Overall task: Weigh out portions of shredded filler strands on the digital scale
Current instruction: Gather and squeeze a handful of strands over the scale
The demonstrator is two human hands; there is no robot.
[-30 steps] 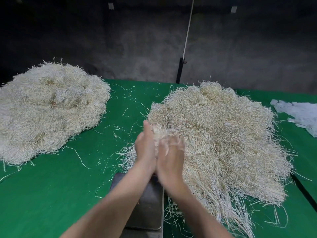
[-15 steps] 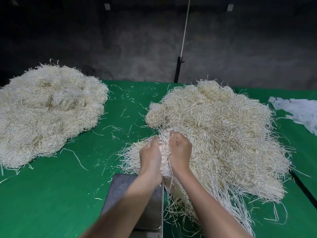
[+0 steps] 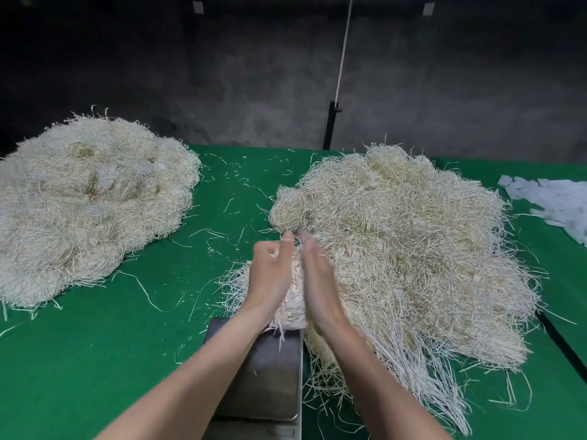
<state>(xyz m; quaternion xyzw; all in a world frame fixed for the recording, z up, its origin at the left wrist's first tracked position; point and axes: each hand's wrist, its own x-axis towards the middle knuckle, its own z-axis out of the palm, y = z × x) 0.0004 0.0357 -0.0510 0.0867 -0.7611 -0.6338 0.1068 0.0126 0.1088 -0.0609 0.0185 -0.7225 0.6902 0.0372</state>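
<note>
Green worktop (image 3: 95, 360), dark wall behind. Left fingers (image 3: 287, 241) curl round a clump (image 3: 293, 304), right fingers (image 3: 309, 249) press flat on it; I see it has come off the right pile (image 3: 413, 249), now over the far edge of the scale (image 3: 266, 376). Portion gathered, not yet weighed.

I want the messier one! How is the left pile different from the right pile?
The left pile is rounded and compact; the right pile is looser, with long strands trailing toward the near edge. The left pile lies apart from the hands; at the right pile's edge the left hand and right hand hold a bundle. Both are pale strands on the green table.
</note>
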